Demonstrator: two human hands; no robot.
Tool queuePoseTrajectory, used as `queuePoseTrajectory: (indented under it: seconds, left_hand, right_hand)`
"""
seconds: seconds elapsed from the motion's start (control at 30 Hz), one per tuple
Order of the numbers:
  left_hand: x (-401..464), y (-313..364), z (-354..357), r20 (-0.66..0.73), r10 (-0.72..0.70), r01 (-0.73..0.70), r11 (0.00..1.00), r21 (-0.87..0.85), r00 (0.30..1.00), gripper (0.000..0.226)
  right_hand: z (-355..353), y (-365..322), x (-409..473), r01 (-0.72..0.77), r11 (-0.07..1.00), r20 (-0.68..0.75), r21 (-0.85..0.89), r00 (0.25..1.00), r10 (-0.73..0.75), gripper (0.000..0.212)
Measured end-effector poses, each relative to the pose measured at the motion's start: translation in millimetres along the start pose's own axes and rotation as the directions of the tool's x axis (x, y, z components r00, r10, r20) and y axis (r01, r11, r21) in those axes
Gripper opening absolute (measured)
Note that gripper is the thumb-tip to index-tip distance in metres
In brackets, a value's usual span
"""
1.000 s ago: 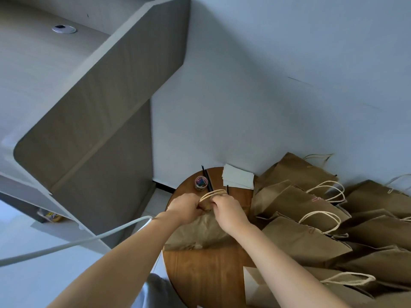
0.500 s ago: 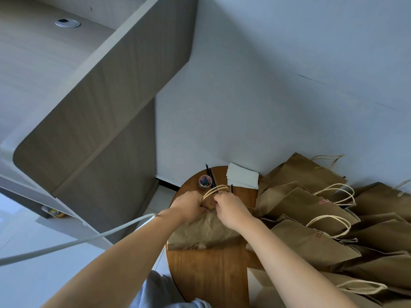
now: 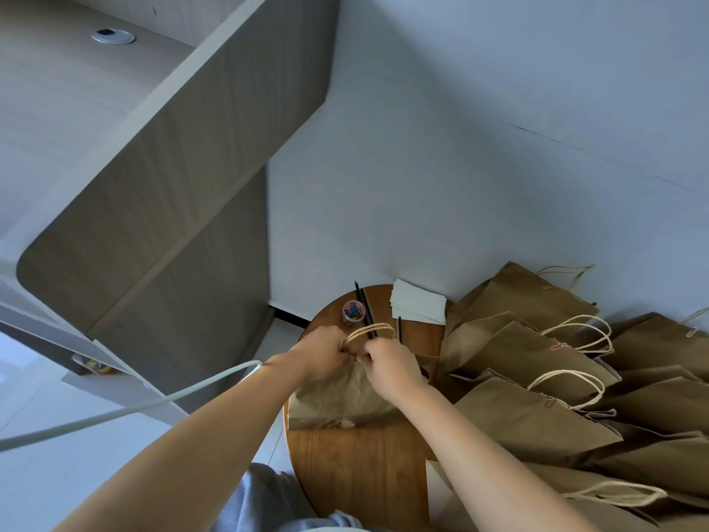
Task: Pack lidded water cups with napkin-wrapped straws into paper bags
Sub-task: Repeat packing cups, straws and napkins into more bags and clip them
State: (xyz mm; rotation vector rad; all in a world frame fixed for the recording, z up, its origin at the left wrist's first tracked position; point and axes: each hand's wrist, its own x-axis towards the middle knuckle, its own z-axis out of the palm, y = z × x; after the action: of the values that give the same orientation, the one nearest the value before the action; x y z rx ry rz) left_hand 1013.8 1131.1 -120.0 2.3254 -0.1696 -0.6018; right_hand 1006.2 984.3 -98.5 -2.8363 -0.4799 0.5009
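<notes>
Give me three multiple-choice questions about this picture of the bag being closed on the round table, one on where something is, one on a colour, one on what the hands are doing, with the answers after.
1. Where does the small jar of paper clips stand?
A. On the round wooden table, beyond the hands
B. On the floor under the desk
C. Inside a bag in the pile at the right

2. What colour are the straws lying by the jar?
A. White
B. Black
C. Red

3. What are the left hand and right hand doing?
A. Resting flat on the table
B. Lifting a cup
C. Both pinching the top of the paper bag under its handles

Answers: 1 A, the jar sits on the tabletop near its far edge. 2 B, they show as thin dark sticks. 3 C, the curled fingers of both hands meet at the bag's top edge.
</notes>
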Motion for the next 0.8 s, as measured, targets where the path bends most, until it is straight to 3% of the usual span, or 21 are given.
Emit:
queuePoseTrajectory:
  seconds: [0.17,0.23,0.3,0.33,0.37,0.43,0.5,0.53,0.57,0.63,0.67,0.73,0.8]
  left_hand:
    - [-3.1,2.4,-0.2,-0.024,0.009,-0.009,1.000,-0.011,1.000,0.019]
    - [-3.9,-1.6,-0.2,-0.042,-0.022,0.021,0.999,-0.043,0.999,0.020]
    - [-4.7,-4.1,-2.2,-0.047,-0.036,0.034,0.998,-0.054,0.998,0.021]
    - [-4.8,-3.6,-4.2,-0.043,-0.030,0.029,0.999,-0.036,0.999,0.019]
    - [-4.5,-3.4,-6.4,-0.036,-0.026,0.025,1.000,-0.008,0.999,0.017]
    - [-6.7,-3.3,-10.5,-0.007,-0.029,0.029,0.995,0.096,1.000,0.016]
    - [-10.9,-7.6,-12.1,0.043,-0.036,0.025,0.973,0.228,0.998,0.025]
    - [-13.8,-10.2,-11.8,0.066,-0.042,0.023,0.961,0.276,0.997,0.029]
    - [-16.7,-12.2,-10.4,0.076,-0.049,0.024,0.952,0.305,0.996,0.031]
    - [-23.1,-12.3,-6.9,0.055,-0.057,0.036,0.945,0.324,0.997,0.030]
    - [-26.9,-10.8,-5.2,0.029,-0.057,0.044,0.943,0.329,0.998,0.029]
    - [-34.7,-8.5,-1.8,-0.026,-0.057,0.063,0.936,0.346,0.998,0.027]
    - [-43.3,-6.8,0.9,-0.075,-0.054,0.078,0.926,0.370,0.996,0.028]
  right_hand:
    - [8.6,1.5,-7.0,-0.005,1.000,-0.046,-0.017,0.999,0.005,0.029]
    - [9.3,1.4,-12.8,0.005,0.999,0.075,0.049,0.997,-0.009,0.035]
    - [9.6,3.1,-21.3,-0.007,0.990,0.216,0.142,0.976,-0.024,0.055]
    - [10.7,6.6,-24.8,-0.016,0.977,0.213,0.214,0.977,-0.030,0.059]
    - [12.8,11.1,-28.6,-0.017,0.952,0.146,0.304,0.989,-0.029,0.056]
    - [13.7,22.0,-36.6,0.088,0.921,-0.173,0.379,0.985,-0.023,0.034]
    - [12.2,34.7,-42.0,0.219,0.959,-0.486,0.180,0.867,-0.107,0.011]
    - [9.2,40.1,-42.0,0.223,0.972,-0.526,0.074,0.837,-0.152,0.015]
    - [5.1,43.3,-41.4,0.169,0.986,-0.463,-0.001,0.874,-0.151,0.028]
    - [-4.6,50.4,-38.6,0.019,0.988,-0.182,-0.152,0.982,-0.046,0.059]
    - [-10.0,53.7,-36.8,-0.020,0.973,-0.070,-0.231,0.998,0.004,0.061]
    - [-17.2,55.8,-37.3,-0.015,0.966,0.000,-0.257,1.000,0.016,0.036]
    - [-21.9,56.0,-44.5,-0.012,0.986,-0.033,-0.168,0.999,0.007,0.009]
